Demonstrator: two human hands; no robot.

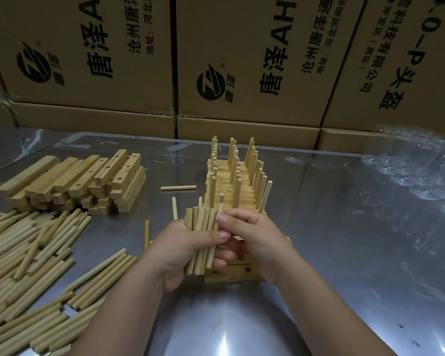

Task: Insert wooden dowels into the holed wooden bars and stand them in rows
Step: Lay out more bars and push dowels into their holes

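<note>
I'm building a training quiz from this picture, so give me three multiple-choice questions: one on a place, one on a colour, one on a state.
1. The stack of empty bars lies where from the dowelled rows? A left, B right, C on top.
2. Print on the cardboard boxes? A red, B black, C green.
3. The left hand? A open, empty, B grips a dowel bundle, C holds a bar.
Answers: A, the stack sits left of them; B, the lettering is black; B, it wraps round the bundle.
</note>
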